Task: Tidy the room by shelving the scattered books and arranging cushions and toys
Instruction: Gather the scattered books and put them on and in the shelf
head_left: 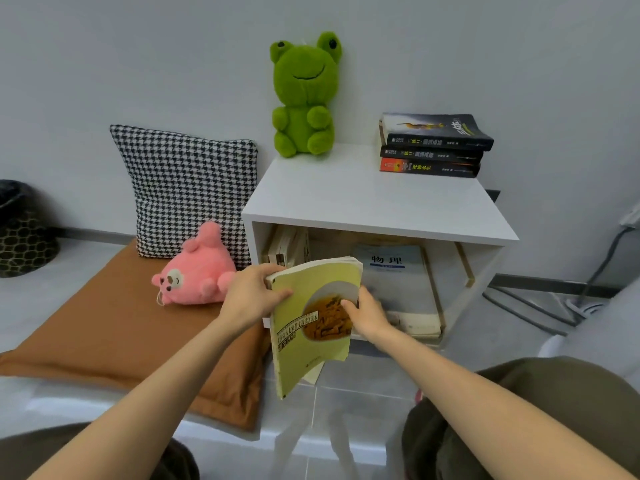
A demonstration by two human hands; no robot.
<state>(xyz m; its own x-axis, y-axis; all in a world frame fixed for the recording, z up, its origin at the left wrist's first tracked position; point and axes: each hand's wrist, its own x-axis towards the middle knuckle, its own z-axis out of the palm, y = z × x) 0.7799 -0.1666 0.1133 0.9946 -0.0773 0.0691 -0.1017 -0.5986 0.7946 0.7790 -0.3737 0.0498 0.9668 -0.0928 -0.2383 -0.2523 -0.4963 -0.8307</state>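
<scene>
Far left: one dark bin (24, 230) stands on the floor against the wall.

Cushions, two counted. One brown cushion (104, 327) lies flat on a low white surface. One black-and-white houndstooth cushion (187, 188) stands upright behind it, leaning on the wall and touching the left side of the white shelf unit (374, 202).

Plush toys, two counted. One pink plush toy (194, 271) lies on its side on the brown cushion, in front of the houndstooth cushion. One green frog plush (304, 95) sits upright on the back left of the unit's top, against the wall.

Left hand (249, 296): closed on the upper left corner of the yellow-green book (311, 327), thumb on the front cover, fingers wrapped behind.

The yellow-green book, one counted, is held tilted in front of the unit's open compartment, upper end at the opening, lower end over the floor tiles.

Right hand (367, 313): closed on the book's right edge, thumb on the cover, fingers curled behind.

Inside the compartment: upright books (287, 245) at the left wall, number not determinable; one pale blue book (394, 271) leaning at the right; one paler book (419, 325) lying flat at the bottom.

On the unit's top, back right: stack of dark books (433, 145), three counted, lying flat.

Far right: cables (554, 306) lie on the floor beside the unit.
</scene>
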